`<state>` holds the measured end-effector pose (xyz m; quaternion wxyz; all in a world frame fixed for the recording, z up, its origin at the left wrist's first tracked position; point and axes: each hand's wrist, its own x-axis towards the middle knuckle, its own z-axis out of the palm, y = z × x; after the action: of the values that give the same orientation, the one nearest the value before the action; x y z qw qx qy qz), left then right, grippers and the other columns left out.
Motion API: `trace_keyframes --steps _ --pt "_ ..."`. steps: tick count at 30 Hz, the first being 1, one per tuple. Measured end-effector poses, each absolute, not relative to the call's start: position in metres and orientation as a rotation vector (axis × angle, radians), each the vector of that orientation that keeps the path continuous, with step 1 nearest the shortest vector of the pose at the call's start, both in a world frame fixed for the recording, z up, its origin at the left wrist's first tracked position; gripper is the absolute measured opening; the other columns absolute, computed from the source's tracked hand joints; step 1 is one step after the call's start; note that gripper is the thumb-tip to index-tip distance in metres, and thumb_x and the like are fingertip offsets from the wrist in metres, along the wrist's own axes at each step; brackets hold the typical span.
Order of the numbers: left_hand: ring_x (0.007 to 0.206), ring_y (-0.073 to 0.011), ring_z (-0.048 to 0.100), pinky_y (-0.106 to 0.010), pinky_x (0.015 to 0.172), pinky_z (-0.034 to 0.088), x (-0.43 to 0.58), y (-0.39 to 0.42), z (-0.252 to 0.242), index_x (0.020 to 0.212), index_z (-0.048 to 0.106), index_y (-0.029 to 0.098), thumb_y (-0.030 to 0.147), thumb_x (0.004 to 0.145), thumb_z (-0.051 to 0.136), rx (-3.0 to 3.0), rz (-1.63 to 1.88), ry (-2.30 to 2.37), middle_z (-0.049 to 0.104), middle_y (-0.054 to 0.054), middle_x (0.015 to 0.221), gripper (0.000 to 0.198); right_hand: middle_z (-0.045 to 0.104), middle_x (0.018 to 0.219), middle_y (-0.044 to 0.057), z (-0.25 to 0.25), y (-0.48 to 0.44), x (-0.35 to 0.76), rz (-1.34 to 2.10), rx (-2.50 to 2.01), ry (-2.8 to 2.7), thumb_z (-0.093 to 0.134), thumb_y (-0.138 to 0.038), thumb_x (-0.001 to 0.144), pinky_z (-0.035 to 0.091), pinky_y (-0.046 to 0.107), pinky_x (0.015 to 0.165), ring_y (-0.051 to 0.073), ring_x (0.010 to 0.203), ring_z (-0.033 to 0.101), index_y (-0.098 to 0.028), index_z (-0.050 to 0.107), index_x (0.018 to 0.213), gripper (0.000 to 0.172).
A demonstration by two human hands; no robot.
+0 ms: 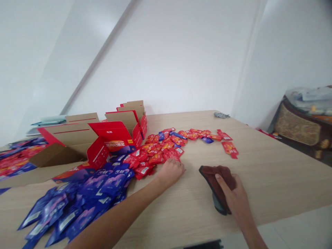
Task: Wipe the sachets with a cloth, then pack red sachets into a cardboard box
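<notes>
My left hand (171,172) reaches across the wooden table (272,176) to the near edge of a spread of small red sachets (166,147); its fingers curl down onto them, and what they grip is hidden. My right hand (234,197) rests on a dark brown cloth (216,174) that lies over a flat dark object, fingers closed on the cloth. A heap of blue-purple sachets (85,197) lies to the left of my left arm.
Open red-and-brown cartons (121,129) stand behind the sachets at the left. More red and blue packets (15,157) lie at the far left. A single red sachet (229,148) lies apart. A dark cabinet (301,128) stands right of the table.
</notes>
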<state>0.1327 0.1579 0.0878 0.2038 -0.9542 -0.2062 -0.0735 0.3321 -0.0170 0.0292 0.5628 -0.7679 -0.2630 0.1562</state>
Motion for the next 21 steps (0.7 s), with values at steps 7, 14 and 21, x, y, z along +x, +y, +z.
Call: trace_keyframes --steps 7,14,21 --pt "0.067 -0.022 0.07 -0.035 0.059 0.046 0.116 0.108 0.096 0.081 0.065 0.02 0.043 0.107 0.047 -2.693 -0.44 -0.299 0.068 -0.003 0.071 0.04 0.074 0.09 0.006 0.03 -0.017 0.333 0.355 -1.811 -0.586 0.068 -0.078 0.075 0.048 0.038 0.079 0.03 0.088 0.068 -0.022 0.064 0.101 0.062" --pt "0.05 -0.0154 0.06 -0.033 0.044 0.032 0.106 0.068 0.1 0.075 0.058 0.022 0.027 0.104 0.05 -2.682 -0.676 -0.062 0.06 0.001 0.061 0.03 0.074 0.09 0.005 0.025 -0.018 0.337 0.357 -1.81 -0.566 0.071 -0.078 0.074 0.049 0.037 0.074 0.029 0.083 0.068 -0.021 0.065 0.107 0.066" --pt "0.055 -0.0144 0.06 -0.032 0.049 0.035 0.129 0.071 0.116 0.079 0.06 0.021 0.024 0.105 0.048 -2.736 -0.677 0.007 0.06 0.0 0.064 0.028 0.073 0.085 0.002 0.033 -0.017 0.329 0.351 -1.765 -0.609 0.068 -0.074 0.078 0.05 0.036 0.075 0.027 0.082 0.068 -0.023 0.061 0.1 0.056"
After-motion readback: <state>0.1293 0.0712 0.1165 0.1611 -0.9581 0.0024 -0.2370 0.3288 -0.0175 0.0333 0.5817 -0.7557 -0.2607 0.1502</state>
